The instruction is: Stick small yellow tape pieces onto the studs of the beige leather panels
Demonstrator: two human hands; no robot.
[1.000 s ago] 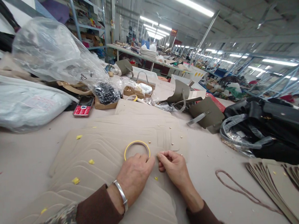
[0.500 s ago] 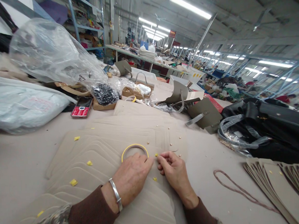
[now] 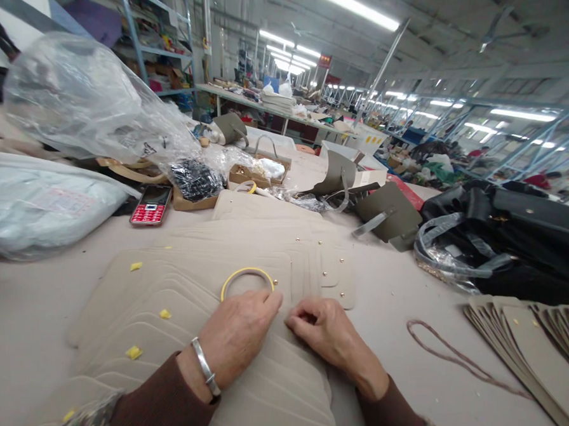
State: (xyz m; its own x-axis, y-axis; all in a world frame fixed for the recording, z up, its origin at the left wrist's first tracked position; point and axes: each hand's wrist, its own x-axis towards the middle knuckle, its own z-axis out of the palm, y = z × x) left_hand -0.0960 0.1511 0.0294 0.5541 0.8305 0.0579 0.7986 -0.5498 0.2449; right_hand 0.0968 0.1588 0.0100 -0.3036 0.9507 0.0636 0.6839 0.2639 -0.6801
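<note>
My left hand (image 3: 245, 326) is closed on a thin roll of yellow tape (image 3: 246, 270), whose ring stands up above the fingers. Close by on the right, my right hand (image 3: 326, 328) is pinched, thumb against forefinger; whatever lies between the fingertips is hidden. Both hands are over a fanned stack of beige panels (image 3: 182, 259) spread on the table. Small yellow tape pieces (image 3: 164, 314) stick to the panels at the left. Little gold-coloured studs (image 3: 324, 274) dot the panels at the right.
A red keypad phone (image 3: 150, 206), an open cardboard box (image 3: 195, 202) and clear plastic wrapping (image 3: 92, 102) lie at the back left. To the right are black bags (image 3: 519, 239), olive panels (image 3: 389, 214), a brown cord loop (image 3: 454, 356) and another beige stack (image 3: 534, 346).
My right hand has moved down a little, its fingers curled closer together. My left hand and the tape roll have shifted slightly left. The yellow bits near my right hand no longer show.
</note>
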